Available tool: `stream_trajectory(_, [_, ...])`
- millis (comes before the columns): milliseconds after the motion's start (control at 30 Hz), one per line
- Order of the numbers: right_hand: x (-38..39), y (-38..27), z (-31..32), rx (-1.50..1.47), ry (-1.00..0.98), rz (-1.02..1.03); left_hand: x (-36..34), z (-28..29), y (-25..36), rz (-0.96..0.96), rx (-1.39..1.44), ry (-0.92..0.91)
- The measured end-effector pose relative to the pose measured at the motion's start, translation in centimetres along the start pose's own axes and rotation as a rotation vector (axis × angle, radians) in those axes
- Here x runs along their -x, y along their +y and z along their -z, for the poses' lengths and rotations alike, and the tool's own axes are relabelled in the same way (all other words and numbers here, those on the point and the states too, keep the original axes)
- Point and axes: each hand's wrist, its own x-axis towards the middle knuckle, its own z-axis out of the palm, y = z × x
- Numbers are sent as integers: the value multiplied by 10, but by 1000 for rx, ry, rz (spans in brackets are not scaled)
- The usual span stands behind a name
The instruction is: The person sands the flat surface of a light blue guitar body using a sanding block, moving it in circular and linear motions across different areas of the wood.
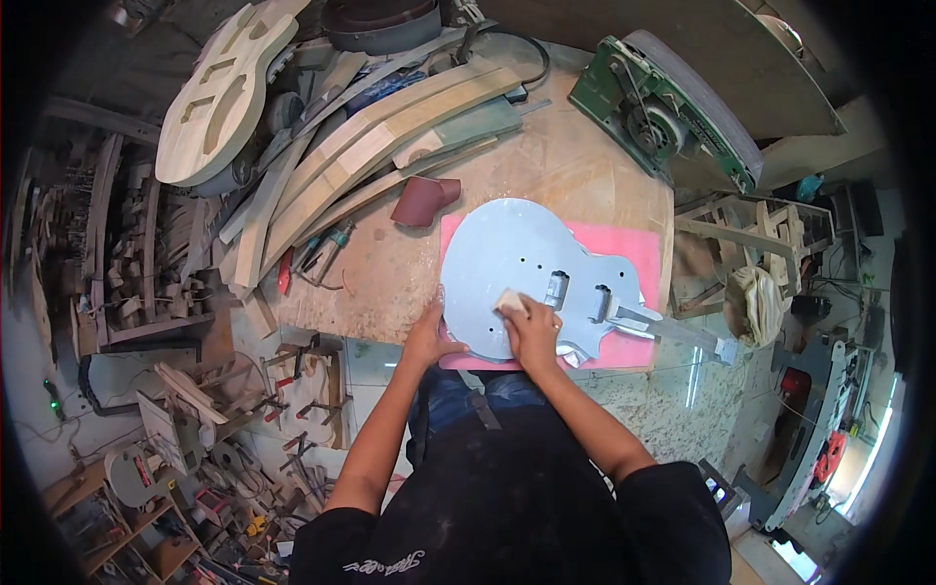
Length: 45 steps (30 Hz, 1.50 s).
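A pale blue-grey electric guitar body (497, 244) with its neck attached lies flat on a pink foam sheet (624, 244) on the workbench. Two rectangular pickup cavities and several small holes show in its face, and the neck points right. At the body's near left edge, my left hand (428, 334) grips the rim, thumb on top; some of its fingers are hidden. My right hand (534, 336) is closed round a small off-white sanding pad (509, 301), held against the face just left of the nearer cavity.
Folded reddish-brown sandpaper (425, 201) lies beyond the body. Wooden strips (390, 127) pile up at the back left, beside an unpainted guitar body (219, 93). A green belt sander (663, 112) stands at the back right. Clamps (292, 375) crowd the lower left.
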Motion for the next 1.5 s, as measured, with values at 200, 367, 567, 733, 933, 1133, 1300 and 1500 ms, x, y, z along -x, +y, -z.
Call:
stream_trajectory(200, [-96,54,10,-35,70,-133,-5,-4,5,-47,46,-4])
stream_trajectory(367, [-48,18,-17,-13,78,-86,-7,-4,2,-31,66,3])
stream_trajectory(567, [-59,25,-6,-19,21,35,-3,-4,1,9,30,-25])
stream_trajectory(733, [-120,13,9,-87,47,-160,-2,-7,-4,-31,57,17])
stream_trajectory(933, [-32,-18,-11,-131,-68,226,1,-9,-17,-73,49,67])
stream_trajectory(1133, [-135,5,9,-87,49,-79,-3,-9,-10,-79,48,60])
stream_trajectory(1300, [-26,-36,-18,-127,-49,208,0,-6,-7,-36,53,40])
stream_trajectory(1500, [-111,-2,-7,-56,-23,105,-2,-6,-1,-27,54,20])
